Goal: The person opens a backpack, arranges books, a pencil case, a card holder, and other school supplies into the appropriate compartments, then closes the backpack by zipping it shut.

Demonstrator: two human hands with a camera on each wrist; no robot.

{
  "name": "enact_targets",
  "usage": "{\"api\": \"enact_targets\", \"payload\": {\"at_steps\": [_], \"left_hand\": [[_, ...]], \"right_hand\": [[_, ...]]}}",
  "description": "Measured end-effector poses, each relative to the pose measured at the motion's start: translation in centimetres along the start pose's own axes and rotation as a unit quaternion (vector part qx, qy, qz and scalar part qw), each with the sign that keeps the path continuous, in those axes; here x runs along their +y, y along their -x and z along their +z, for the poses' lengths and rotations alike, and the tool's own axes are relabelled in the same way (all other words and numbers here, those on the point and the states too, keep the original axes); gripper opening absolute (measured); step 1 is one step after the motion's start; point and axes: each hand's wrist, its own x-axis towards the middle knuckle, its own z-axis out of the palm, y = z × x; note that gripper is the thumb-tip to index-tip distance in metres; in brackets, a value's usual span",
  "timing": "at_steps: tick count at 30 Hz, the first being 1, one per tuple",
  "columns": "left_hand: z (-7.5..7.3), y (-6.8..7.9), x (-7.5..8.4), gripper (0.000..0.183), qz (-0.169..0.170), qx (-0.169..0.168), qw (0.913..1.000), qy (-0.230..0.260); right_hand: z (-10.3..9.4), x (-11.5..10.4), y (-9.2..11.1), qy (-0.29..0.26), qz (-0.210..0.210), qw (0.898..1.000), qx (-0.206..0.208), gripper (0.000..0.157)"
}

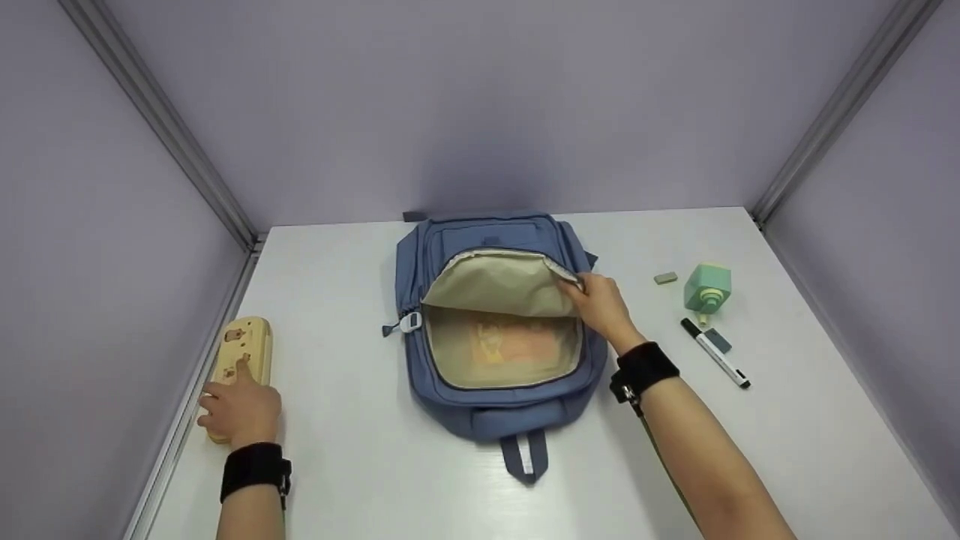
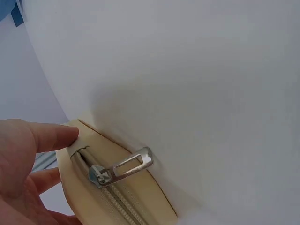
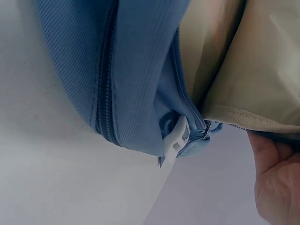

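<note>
A blue backpack (image 1: 495, 416) lies on its back on the white table, its front compartment unzipped. My right hand (image 1: 604, 307) pinches the edge of the beige-lined flap (image 1: 502, 285) and holds it raised. Inside, something orange and yellow (image 1: 514, 341) shows against the lining. In the right wrist view my fingers (image 3: 276, 164) are at the flap's zipper edge, near a white zipper pull (image 3: 176, 140). At the table's left edge my left hand (image 1: 244, 409) grips a yellow pencil case (image 1: 255, 337) with small printed figures; its metal zipper pull (image 2: 133, 166) appears in the left wrist view.
On the right side of the table lie a green bottle-like container (image 1: 707, 289), a small grey-green block (image 1: 665, 278), a black-and-white marker (image 1: 716, 354) and a dark flat piece (image 1: 718, 340). Panels wall the table at the back and sides. A backpack strap loop (image 1: 525, 457) points towards me.
</note>
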Motion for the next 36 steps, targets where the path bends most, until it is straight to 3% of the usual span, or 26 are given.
{"api": "enact_targets", "payload": {"at_steps": [7,13,20,25,28,30,33,36], "left_hand": [[0.1,0.3,0.5,0.068,0.003,-0.022,0.9997,0.007],[0.6,0.6,1.0,0.067,0.010,-0.008,0.9992,0.038],[1.4,1.3,1.8,0.065,0.051,0.030,0.9967,0.056],[0.5,1.9,3.9,0.064,0.108,0.054,0.9892,0.084],[-0.4,2.5,5.8,0.064,0.165,0.093,0.9764,0.103],[-0.9,3.0,7.2,0.063,0.211,0.130,0.9622,0.113],[-1.7,4.0,9.2,0.061,0.279,0.177,0.9349,0.129],[-2.1,5.2,11.1,0.059,0.344,0.198,0.9048,0.155]], "right_hand": [[0.0,0.0,-0.1,-0.002,-0.004,1.000,-0.003,0.039],[0.0,0.0,-0.1,0.000,-0.016,1.000,-0.004,0.040],[0.0,-0.1,-0.1,-0.001,-0.012,1.000,-0.002,0.040],[-0.1,0.0,-0.1,-0.003,-0.014,1.000,-0.003,0.040],[-0.1,0.0,-0.1,-0.004,-0.013,1.000,-0.004,0.041],[-0.1,0.0,-0.1,-0.007,-0.011,1.000,-0.004,0.041],[-0.1,0.0,-0.1,-0.007,-0.009,1.000,-0.003,0.041],[-0.2,0.0,-0.1,-0.007,-0.007,1.000,-0.004,0.040]]}}
